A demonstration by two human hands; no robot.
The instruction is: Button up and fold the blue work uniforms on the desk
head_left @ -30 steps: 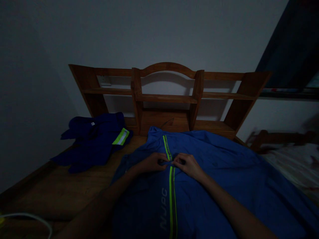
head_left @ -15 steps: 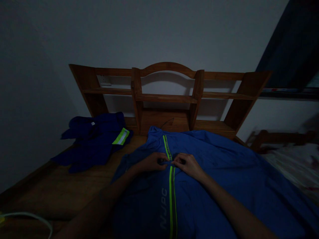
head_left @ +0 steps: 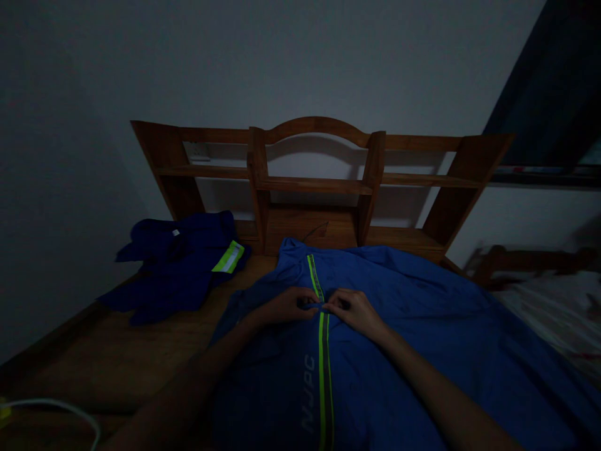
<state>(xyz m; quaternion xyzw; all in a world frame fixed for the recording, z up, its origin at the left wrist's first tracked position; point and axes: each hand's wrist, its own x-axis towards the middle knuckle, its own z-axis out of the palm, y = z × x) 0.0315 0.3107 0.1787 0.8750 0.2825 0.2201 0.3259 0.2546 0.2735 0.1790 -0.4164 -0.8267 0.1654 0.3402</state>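
A large blue garment (head_left: 399,313), seemingly a rain jacket or similar, lies spread over the wooden desk. Down its middle runs a lime-edged reflective strip (head_left: 325,369), with pale lettering to the left of it. My left hand (head_left: 297,305) is closed, pinching a small fold of the fabric beside the strip. Facing it, my right hand (head_left: 351,309) pinches the same fold from the other side. The two sets of fingertips nearly meet over the strip. What exactly lies between the fingertips is too dark and small to make out.
A crumpled dark blue garment (head_left: 183,269) with a reflective patch lies on the desk (head_left: 113,357) at left. Behind stands a wooden shelf unit (head_left: 314,185) against the wall. A pale cable (head_left: 61,406) curves at lower left. White cloth (head_left: 558,307) shows at far right.
Hardly anything differs. Both hands stay at the same spot on the strip, with only a slight shift of the fingers.
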